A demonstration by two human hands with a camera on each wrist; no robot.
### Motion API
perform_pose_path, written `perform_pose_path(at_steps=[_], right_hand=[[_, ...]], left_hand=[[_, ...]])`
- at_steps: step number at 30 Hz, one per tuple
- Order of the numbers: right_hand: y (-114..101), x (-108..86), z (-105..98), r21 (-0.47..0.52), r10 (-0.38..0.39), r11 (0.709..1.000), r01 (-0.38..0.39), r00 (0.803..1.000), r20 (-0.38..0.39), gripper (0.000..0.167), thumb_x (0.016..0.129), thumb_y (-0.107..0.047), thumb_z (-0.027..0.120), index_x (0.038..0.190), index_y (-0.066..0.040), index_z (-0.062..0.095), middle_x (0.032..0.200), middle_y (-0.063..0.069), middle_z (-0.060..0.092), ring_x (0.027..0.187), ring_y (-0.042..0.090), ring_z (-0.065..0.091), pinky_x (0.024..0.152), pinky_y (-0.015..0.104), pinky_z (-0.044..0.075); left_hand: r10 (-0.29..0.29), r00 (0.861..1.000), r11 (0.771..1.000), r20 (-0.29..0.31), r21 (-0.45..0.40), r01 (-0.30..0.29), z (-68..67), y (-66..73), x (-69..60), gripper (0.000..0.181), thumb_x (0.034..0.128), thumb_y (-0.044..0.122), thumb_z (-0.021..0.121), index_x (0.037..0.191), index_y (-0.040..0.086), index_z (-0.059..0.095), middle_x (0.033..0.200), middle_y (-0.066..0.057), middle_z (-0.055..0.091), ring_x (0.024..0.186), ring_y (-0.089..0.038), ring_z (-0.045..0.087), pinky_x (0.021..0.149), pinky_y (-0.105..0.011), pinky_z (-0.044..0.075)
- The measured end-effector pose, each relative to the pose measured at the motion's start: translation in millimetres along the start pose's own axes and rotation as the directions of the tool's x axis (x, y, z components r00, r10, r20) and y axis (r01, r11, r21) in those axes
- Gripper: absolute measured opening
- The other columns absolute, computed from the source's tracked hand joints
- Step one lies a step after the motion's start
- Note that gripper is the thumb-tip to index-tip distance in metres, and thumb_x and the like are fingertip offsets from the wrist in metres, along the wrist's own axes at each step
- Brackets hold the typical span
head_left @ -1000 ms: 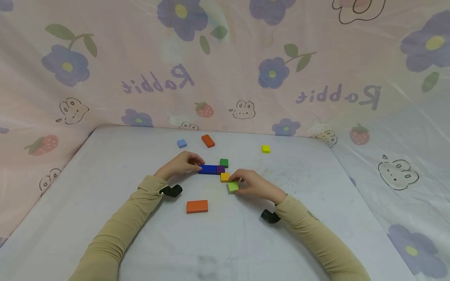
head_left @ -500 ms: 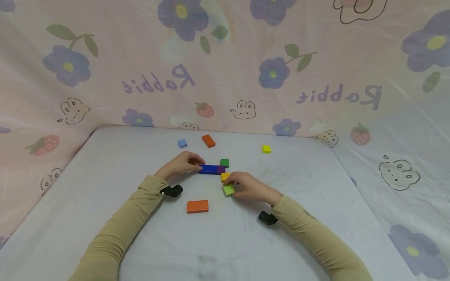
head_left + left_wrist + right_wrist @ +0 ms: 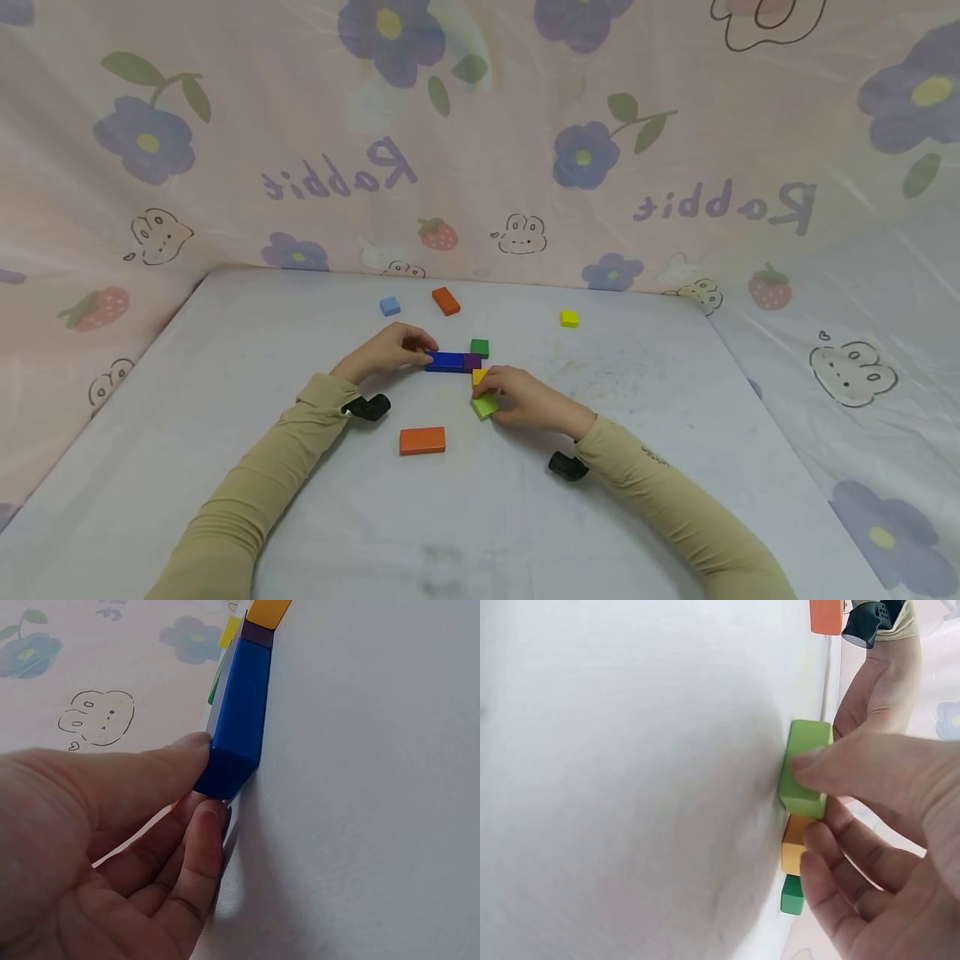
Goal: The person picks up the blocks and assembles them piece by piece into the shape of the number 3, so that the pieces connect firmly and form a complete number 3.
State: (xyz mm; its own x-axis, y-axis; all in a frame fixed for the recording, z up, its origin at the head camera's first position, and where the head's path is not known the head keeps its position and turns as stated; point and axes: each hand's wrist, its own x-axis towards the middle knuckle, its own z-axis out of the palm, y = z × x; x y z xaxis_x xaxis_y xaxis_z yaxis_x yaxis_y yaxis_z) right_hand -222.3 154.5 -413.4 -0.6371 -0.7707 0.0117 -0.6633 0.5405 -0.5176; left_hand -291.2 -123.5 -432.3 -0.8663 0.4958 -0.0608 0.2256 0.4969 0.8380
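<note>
My left hand (image 3: 390,346) grips the near-left end of a long blue block (image 3: 446,362), thumb and fingers on either side in the left wrist view. A small purple block (image 3: 472,362) touches its right end. Behind the purple one sits a green block (image 3: 480,347), and in front of it a yellow-orange block (image 3: 478,377), partly hidden by fingers. My right hand (image 3: 528,398) pinches a light green block (image 3: 806,765), thumb on its face in the right wrist view. That block stands turned at an angle, close to the yellow-orange one.
An orange block (image 3: 422,441) lies in front of the hands. At the back are a light blue block (image 3: 390,306), a red-orange block (image 3: 446,301) and a yellow block (image 3: 569,318). A printed curtain (image 3: 480,125) surrounds the white table (image 3: 315,517).
The right hand has shifted left and slightly nearer with the light green block, which now sits more turned and further left. The left hand stays on the blue block.
</note>
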Motion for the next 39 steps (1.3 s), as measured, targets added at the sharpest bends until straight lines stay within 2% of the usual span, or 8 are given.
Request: perform_pose_path(at_steps=[15,23,39], right_hand=[[-1.1,2.3,-3.0,0.015,0.024,1.0,-0.023,0.999,-0.038,0.032,0.079,-0.001,0.075,0.11,-0.007,0.068,0.107,0.0,0.06,0.098,0.014,0.055,0.088,0.033,0.047],[-4.5,3.9,-7.2,0.014,0.028,1.0,-0.028,0.999,-0.036,0.029,0.08,-0.002,0.074,0.109,-0.005,0.068,0.104,0.005,0.06,0.098,0.021,0.057,0.087,0.037,0.047],[-2.7,6.9,-7.7,0.019,0.061,0.998,-0.061,0.997,-0.037,0.026,0.081,-0.005,0.075,0.107,-0.007,0.068,0.103,0.005,0.059,0.097,0.021,0.056,0.088,0.037,0.046]], left_hand=[[0.006,1.0,1.0,-0.005,0.019,-0.006,1.9,-0.6,-0.7,0.022,0.0882,0.006,0.068,0.11,0.003,0.068,0.103,-0.006,0.066,0.088,-0.019,0.057,0.082,-0.032,0.047],[0.025,1.0,1.0,-0.002,0.007,-0.025,0.8,0.4,-2.2,0.022,0.0887,0.005,0.067,0.111,0.001,0.067,0.104,-0.009,0.066,0.091,-0.02,0.057,0.082,-0.032,0.046],[0.025,1.0,1.0,-0.002,-0.002,-0.025,0.0,0.0,-2.0,0.023,0.0882,0.005,0.068,0.11,0.0,0.067,0.105,-0.011,0.066,0.088,-0.02,0.056,0.08,-0.03,0.046]])
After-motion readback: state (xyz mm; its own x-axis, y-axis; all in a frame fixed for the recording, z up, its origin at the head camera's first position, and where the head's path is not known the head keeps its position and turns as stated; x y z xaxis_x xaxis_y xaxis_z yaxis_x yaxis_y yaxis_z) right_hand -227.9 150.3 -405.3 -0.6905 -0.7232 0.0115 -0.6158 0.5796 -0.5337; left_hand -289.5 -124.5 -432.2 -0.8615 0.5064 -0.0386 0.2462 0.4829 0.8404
